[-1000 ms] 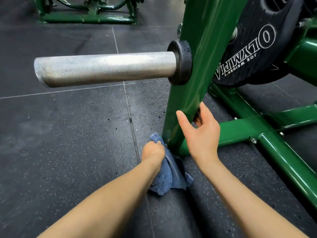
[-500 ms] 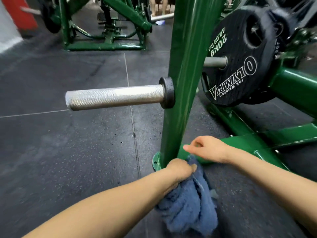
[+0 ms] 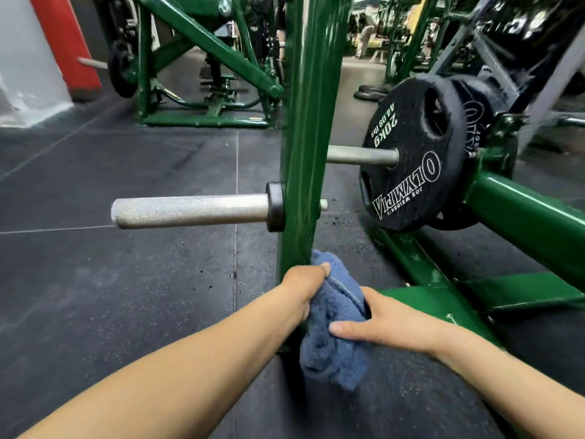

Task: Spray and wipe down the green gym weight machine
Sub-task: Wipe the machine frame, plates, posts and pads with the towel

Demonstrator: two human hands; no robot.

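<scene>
A glossy green upright post (image 3: pixel 311 128) of the weight machine stands in the middle of the view. My left hand (image 3: pixel 302 285) grips a blue towel (image 3: pixel 335 337) and holds it against the lower part of the post. My right hand (image 3: pixel 376 321) grips the same towel from the right, thumb across its front. The towel's lower end hangs loose above the floor. No spray bottle is in view.
A knurled silver peg (image 3: pixel 190 211) sticks out left from the post. A black 20 kg plate (image 3: pixel 411 166) hangs on a bar to the right above green base rails (image 3: pixel 421 264). Another green machine (image 3: pixel 202 74) stands behind, on a dark rubber floor (image 3: pixel 110 296).
My left hand has slid the towel up the post from its foot. My right hand has left the frame and taken hold of the towel. The view has tilted upward.
</scene>
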